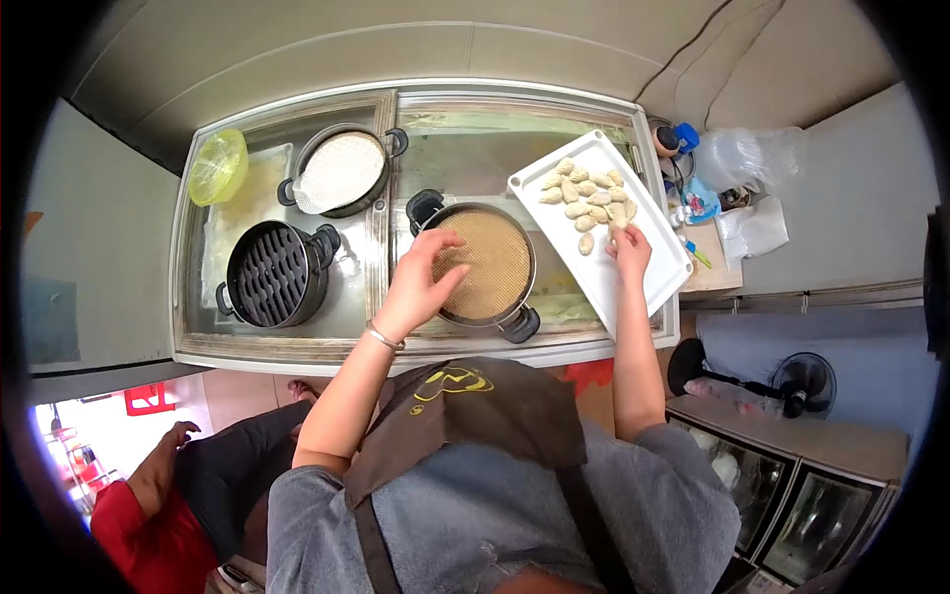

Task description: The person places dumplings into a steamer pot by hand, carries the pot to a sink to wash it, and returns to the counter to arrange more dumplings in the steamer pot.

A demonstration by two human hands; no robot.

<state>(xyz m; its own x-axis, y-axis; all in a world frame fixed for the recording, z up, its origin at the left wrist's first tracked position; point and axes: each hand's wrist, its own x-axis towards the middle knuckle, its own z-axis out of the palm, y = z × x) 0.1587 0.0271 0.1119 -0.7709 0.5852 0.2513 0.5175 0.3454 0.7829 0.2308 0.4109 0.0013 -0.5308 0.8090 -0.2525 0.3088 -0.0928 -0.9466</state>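
Note:
My left hand (427, 277) hovers over the left part of a round steamer pot (531, 259), thumb and fingers apart and holding nothing. A tan mesh liner (490, 252) covers the inside of that pot. At the right, a white tray (643, 287) lies at a slant with several pale dumplings (584, 196) grouped on its far half. My right hand (630, 252) reaches over the tray's right side, its thumb and fingertips pinched on a dumpling (618, 220) at the near edge of the group. The fingers partly hide that dumpling.
Farther left stand a pot with a white liner (343, 170), a black slotted steamer pot (272, 277) and a yellow basket (218, 166), all on the glass-topped freezer (416, 346). Plastic bags (747, 158) and small items crowd the right shelf. A person in red (163, 535) sits behind at left.

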